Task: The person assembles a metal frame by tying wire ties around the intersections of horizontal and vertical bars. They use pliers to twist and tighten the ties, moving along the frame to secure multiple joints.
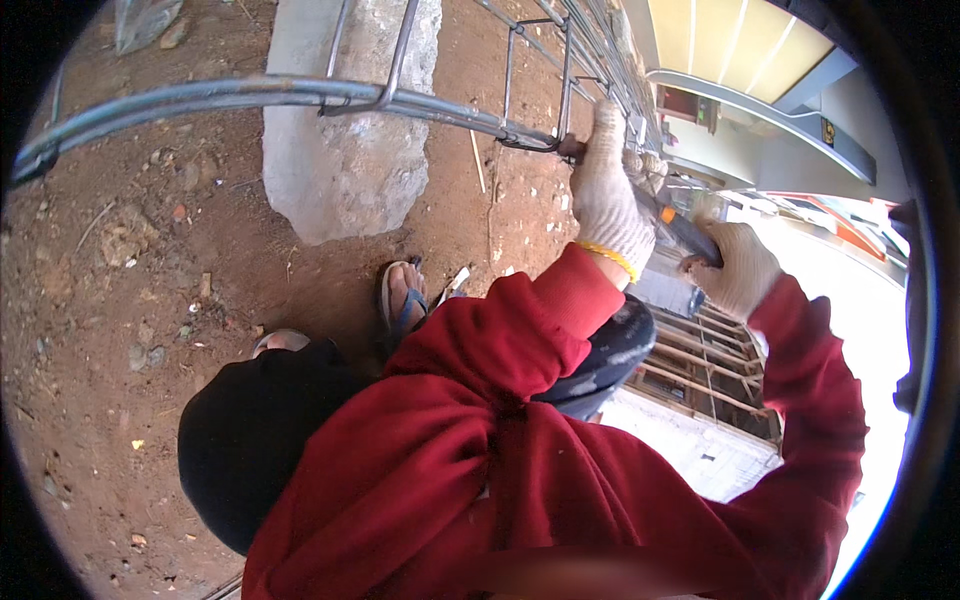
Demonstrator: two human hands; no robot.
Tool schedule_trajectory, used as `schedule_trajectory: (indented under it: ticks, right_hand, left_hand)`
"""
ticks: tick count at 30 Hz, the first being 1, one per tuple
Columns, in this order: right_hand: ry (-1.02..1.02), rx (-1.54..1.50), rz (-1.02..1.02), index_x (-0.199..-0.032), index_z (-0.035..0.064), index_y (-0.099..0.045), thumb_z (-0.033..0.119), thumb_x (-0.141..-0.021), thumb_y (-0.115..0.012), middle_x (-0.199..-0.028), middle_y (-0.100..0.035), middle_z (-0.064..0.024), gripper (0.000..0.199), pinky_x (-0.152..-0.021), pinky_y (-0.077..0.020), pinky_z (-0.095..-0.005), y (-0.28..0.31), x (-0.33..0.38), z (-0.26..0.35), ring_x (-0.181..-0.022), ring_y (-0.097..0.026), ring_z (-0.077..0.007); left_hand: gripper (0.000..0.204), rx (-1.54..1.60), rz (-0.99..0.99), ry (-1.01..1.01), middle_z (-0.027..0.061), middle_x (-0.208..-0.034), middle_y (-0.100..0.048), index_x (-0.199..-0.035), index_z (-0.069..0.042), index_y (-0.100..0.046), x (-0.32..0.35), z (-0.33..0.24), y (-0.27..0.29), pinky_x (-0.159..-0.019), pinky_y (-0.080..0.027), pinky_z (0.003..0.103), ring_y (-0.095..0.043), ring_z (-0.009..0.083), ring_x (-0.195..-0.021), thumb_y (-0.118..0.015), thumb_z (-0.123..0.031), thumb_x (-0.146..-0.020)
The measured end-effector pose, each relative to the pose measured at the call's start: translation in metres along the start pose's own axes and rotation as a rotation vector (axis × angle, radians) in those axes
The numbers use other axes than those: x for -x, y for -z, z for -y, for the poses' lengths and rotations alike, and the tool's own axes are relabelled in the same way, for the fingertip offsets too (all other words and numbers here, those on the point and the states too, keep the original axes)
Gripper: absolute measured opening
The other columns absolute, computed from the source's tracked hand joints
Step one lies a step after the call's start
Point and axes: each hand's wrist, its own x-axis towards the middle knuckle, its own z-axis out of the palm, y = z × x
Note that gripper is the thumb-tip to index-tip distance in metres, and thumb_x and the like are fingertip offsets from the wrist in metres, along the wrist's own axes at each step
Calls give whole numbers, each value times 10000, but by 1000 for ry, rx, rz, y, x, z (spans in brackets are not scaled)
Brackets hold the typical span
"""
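Observation:
My right hand (pixel 742 268), in a pale knit glove, closes round the dark handle of a long tool (pixel 690 236) with an orange band. Further along the same line, my left hand (pixel 608 205), gloved and with a yellow band at the wrist, is wrapped round the tool's shaft. A rust-brown end pokes out past the left glove, close to the steel reinforcing bars (pixel 230 95). These bars run in from the left, with square wire stirrups (pixel 398 55) standing off them. The exact kind of tool is hidden by the gloves.
A broken concrete slab (pixel 345 170) lies under the bars on reddish soil (pixel 120 400) with stones and scraps. My sandalled foot (pixel 402 295) stands beside it. More bars (pixel 600 40) stretch away at the top. A wooden lattice frame (pixel 705 365) and building parts stand at right.

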Motion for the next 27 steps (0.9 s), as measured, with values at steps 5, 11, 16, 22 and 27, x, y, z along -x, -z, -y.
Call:
schedule_trajectory:
  ticks: [5,11,16,22,27]
  right_hand:
    - [116,-980,775,-1034,-81,-625,166,-840,-685,-772,-652,-147,319,-493,-517,-312,-92,-61,-94,-631,-651,-225]
    - [421,-1707,607,-1139,20,-639,246,-895,-675,-977,-675,-70,334,-707,-506,-278,-217,-142,-48,-880,-616,-139]
    - [502,-822,-300,-1050,49,-652,83,-874,-670,-815,-677,-52,180,-632,-501,-295,-297,-226,4,-751,-627,-124]
    - [895,-2002,372,-1095,11,-615,219,-930,-604,-972,-691,-114,265,-645,-517,-318,-339,-282,88,-813,-672,-205]
    - [1083,-2261,836,-1224,-28,-526,301,-974,-453,-1129,-645,-164,419,-675,-544,-353,-377,-319,89,-899,-677,-245]
  left_hand:
    - [442,-387,-164,-254,44,-815,-619,-976,-94,-565,15,23,43,-627,-540,312,-626,175,-684,-709,-489,-843]
    - [913,-176,288,-40,146,-1172,-610,-1217,-127,-561,2,-50,128,-1001,-405,570,-573,354,-1091,-478,-867,-689]
    - [724,-336,223,-209,145,-1214,-559,-1283,-145,-519,-6,-115,173,-1038,-362,598,-543,344,-1134,-450,-721,-848]
    - [337,-714,-21,-390,101,-1079,-596,-1258,-88,-527,-4,-171,177,-1027,-421,568,-584,298,-1055,-450,-293,-1002]
    - [178,-1337,-94,-484,146,-1168,-630,-1085,8,-625,3,-202,166,-909,-550,484,-641,292,-1040,-582,-32,-917]
